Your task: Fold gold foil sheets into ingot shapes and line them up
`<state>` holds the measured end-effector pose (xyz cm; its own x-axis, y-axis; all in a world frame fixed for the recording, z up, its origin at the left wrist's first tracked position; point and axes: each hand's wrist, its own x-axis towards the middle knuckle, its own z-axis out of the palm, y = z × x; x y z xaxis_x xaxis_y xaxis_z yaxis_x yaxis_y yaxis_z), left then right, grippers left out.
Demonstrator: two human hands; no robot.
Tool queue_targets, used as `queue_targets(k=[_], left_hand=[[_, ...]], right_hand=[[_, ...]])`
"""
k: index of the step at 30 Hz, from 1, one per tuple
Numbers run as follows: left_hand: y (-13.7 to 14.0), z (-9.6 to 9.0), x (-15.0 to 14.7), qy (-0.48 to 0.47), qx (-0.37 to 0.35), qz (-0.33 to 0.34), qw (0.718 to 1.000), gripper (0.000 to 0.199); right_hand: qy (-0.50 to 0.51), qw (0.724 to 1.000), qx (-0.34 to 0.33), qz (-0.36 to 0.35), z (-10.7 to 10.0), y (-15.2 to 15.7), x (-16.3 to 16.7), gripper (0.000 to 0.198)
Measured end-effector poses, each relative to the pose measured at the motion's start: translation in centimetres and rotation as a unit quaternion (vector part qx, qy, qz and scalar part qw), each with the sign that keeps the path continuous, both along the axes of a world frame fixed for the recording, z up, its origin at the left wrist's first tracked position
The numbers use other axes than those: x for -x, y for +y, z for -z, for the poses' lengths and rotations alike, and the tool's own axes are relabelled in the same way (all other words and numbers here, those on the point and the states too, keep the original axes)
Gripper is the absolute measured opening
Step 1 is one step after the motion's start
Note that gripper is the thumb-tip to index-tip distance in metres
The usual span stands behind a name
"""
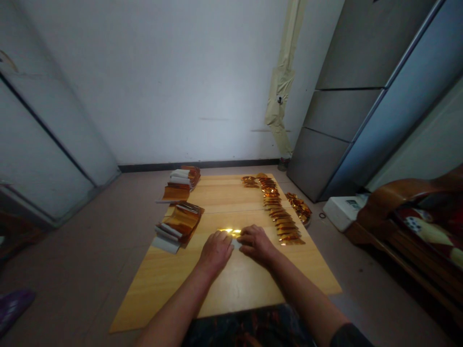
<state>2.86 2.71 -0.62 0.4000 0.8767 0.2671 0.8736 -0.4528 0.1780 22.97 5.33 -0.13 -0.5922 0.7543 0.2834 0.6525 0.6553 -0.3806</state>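
Observation:
Between my hands is a sheet of shiny gold foil paper (pixel 231 232), its pale underside showing below the bright strip. My left hand (pixel 217 249) has its fingers curled on the left end of the sheet. On the right end, the fingers of my right hand (pixel 256 244) are bent and pinch the paper. The fingers partly cover the sheet, so its full shape is hidden. To the left lie stacks of flat gold and white foil paper (pixel 183 219). A long row of folded gold paper pieces (pixel 282 217) runs along the right side.
The wooden table (pixel 231 289) stands before me. Beyond its right edge is a container heaped with folded gold pieces (pixel 299 207). A grey refrigerator (pixel 333 120), a white box (pixel 342 212) and a wooden armrest (pixel 415 193) are on the right. A wall (pixel 181 86) rises behind.

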Motion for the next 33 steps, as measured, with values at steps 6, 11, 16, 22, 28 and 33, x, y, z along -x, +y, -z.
queue_targets(k=[6,11,16,22,28,33], left_hand=[[-0.3,-0.3,-0.2,0.002,-0.005,-0.013,1.0,0.016],[-0.4,0.1,-0.4,0.023,-0.001,-0.034,0.999,0.021],[-0.7,0.2,-0.5,0.024,0.011,-0.042,0.999,0.025],[-1.3,-0.5,-0.5,0.004,0.025,-0.045,0.999,0.026],[-1.4,-0.8,-0.4,-0.021,0.036,-0.046,0.998,0.025],[-1.3,-0.5,-0.1,-0.04,0.032,-0.036,0.998,0.024]], right_hand=[[0.029,0.999,0.002,0.033,0.3,0.6,0.8,0.008],[0.068,0.997,0.019,0.017,0.7,0.8,0.3,0.01],[0.106,0.993,0.054,0.011,1.3,1.3,-0.2,0.013],[0.065,0.994,0.069,0.05,-0.1,1.0,1.1,0.013],[0.019,0.989,0.088,0.118,-0.8,1.1,2.2,0.014],[-0.023,0.983,0.112,0.141,-0.8,1.6,2.7,0.012]])
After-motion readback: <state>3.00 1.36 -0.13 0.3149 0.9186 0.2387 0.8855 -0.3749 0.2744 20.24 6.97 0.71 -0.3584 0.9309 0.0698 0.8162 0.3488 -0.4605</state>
